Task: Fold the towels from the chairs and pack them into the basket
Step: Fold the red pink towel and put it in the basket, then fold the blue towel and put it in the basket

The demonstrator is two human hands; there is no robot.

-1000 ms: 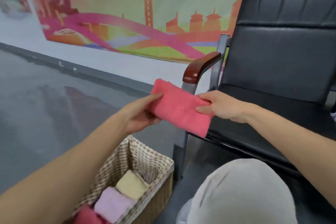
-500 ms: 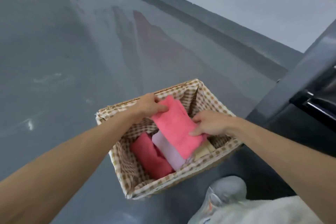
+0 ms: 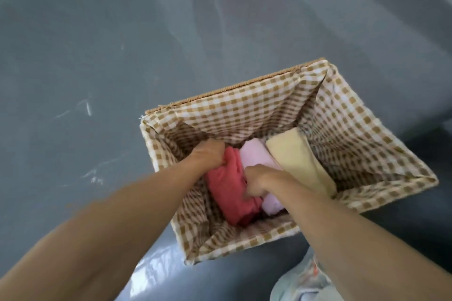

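Grey floor all round, scuffed with pale marks. On it, a rectangular woven basket, lined with brown-and-white checked cloth folded out over the rim. Inside, three folded towels side by side along the bottom: yellow towel on the right, leaning against the lining; red towel on the left; pink towel squeezed between the two, touching both. Both forearms reaching down into the basket. Left hand at the far end of the red towel, fingers curled tight and bunching the cloth. Right hand curled too, knuckles up, gripping the red towel's right edge just where it meets the pink one, fingertips hidden in the fold. At the bottom edge, part of a pale shoe.
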